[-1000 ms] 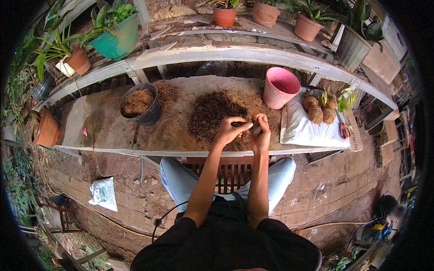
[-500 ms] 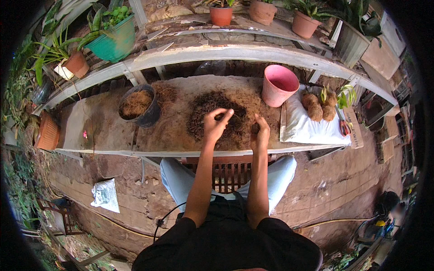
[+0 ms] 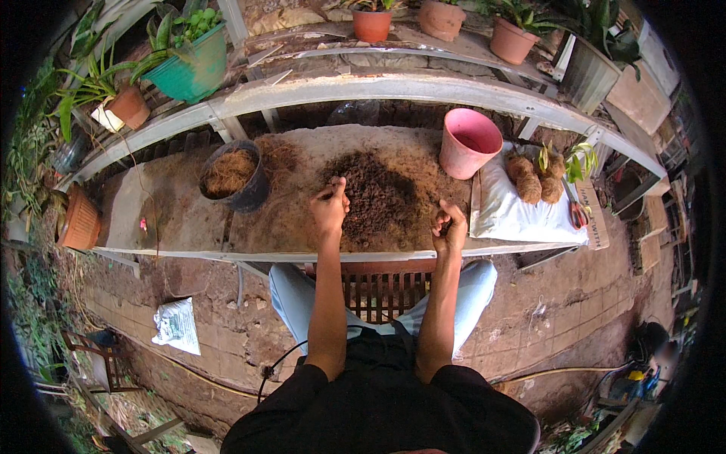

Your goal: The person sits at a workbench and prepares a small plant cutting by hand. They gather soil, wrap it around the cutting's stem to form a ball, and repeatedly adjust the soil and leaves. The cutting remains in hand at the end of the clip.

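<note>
A mound of dark, crumbly soil is spread on the bench in front of me. By its left edge is my left hand, its fingers curled and pressed together; what they hold, if anything, is too small to make out. Right of the mound, near the bench's front edge, my right hand has bent fingers closed toward the thumb, and its contents are hidden too. A black pot with brown coir fibre stands to the left. Beyond my right hand is a pink pot.
On the right, a white bag bears several fibre-wrapped root balls and red-handled scissors. A terracotta planter stands at the bench's left end. Potted plants, among them a green pot, line the back. A white packet lies on the floor.
My hands have moved apart: the left went left off the middle of the soil, its fingers closing together, and the right shifted slightly right and nearer, its fingers curling more. More soil shows between them.
</note>
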{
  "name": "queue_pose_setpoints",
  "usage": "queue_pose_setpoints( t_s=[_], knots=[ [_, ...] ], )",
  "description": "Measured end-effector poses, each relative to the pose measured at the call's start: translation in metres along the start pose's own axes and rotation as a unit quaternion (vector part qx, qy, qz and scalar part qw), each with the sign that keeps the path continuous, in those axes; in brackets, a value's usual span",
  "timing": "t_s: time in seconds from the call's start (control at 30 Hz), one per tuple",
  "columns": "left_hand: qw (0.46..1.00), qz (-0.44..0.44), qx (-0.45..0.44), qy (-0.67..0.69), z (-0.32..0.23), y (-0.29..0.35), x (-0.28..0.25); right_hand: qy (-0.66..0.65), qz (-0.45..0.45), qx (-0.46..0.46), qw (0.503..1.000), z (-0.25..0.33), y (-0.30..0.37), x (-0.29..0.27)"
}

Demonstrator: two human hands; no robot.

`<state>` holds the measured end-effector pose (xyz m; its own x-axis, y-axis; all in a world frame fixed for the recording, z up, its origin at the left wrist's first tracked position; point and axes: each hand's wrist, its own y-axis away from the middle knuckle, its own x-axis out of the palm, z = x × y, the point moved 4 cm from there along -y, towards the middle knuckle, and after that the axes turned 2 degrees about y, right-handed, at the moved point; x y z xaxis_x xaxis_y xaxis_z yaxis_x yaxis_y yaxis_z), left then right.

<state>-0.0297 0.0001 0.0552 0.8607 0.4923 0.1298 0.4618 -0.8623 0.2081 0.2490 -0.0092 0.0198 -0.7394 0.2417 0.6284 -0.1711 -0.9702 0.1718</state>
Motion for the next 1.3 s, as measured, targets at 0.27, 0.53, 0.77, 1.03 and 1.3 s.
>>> queue_pose_setpoints(
  t_s=[0.27,0.53,0.77,1.03,1.3],
  knots=[
    [0.942,0.124,-0.003,0.312,0.005,-0.01,0.008,-0.049,-0.059,-0.127,0.989,0.016,0.01,0.037],
    [0.832,0.209,-0.118,0.5,0.001,-0.005,0.004,-0.097,0.032,0.007,0.995,0.01,0.009,0.016],
    [0.862,0.204,-0.117,0.449,0.018,-0.017,0.0,0.008,-0.033,0.0,0.999,0.001,0.003,0.01],
    [0.95,0.119,-0.049,0.284,0.011,-0.007,0.011,0.551,-0.073,-0.41,0.723,-0.007,-0.024,-0.009],
    [0.939,0.173,-0.081,0.287,0.03,-0.012,0.022,0.701,-0.03,-0.342,0.625,-0.011,-0.008,0.011]
  ],
)
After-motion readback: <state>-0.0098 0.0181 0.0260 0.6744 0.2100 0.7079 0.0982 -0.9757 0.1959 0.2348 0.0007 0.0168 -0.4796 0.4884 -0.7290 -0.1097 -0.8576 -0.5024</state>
